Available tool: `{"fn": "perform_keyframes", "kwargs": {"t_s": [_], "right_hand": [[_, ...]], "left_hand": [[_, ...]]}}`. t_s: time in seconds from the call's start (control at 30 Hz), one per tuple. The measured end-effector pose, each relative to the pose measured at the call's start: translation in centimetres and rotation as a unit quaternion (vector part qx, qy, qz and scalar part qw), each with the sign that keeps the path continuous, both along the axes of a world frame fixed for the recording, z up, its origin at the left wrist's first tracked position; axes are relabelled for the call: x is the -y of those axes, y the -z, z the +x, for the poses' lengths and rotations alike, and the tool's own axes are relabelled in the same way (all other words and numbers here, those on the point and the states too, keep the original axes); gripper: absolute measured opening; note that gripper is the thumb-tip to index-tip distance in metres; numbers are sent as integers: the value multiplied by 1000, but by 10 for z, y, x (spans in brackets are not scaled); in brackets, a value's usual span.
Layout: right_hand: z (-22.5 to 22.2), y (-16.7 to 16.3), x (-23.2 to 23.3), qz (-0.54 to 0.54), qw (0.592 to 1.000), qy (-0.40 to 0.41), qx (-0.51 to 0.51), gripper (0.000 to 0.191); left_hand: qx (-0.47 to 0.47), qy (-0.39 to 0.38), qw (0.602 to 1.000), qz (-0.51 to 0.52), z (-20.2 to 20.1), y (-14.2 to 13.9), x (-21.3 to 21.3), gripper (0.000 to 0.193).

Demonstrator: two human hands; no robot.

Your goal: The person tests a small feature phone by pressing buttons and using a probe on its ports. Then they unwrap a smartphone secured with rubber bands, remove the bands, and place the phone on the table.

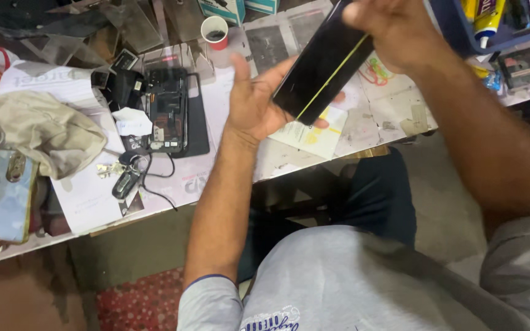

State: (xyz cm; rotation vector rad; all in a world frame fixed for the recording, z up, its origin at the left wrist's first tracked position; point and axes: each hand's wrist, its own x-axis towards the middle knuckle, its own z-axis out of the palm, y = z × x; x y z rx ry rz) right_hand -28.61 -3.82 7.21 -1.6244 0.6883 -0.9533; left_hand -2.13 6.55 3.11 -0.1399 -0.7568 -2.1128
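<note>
Black screen panel (323,64) hangs tilted above the bench, right of the opened phone (168,110); left hand (254,101) cups its lower end, right hand (387,30) pinches the top. Flexing it could probably crack the panel.

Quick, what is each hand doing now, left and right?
Left hand: holding the lower end of the black panel, thumb up.
Right hand: closed on the panel's upper end.
</note>
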Motion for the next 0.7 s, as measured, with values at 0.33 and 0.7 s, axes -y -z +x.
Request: {"fn": "perform_keyframes", "kwargs": {"t_s": [0.33, 0.7], "right_hand": [[38, -62, -6, -28, 966, -225, -121, 38], [11, -57, -10, 35, 963, -186, -191, 34]], "left_hand": [[52, 20, 997, 45, 11, -9, -5, 60], [91, 43, 993, 64, 8, -17, -11, 60]]}}
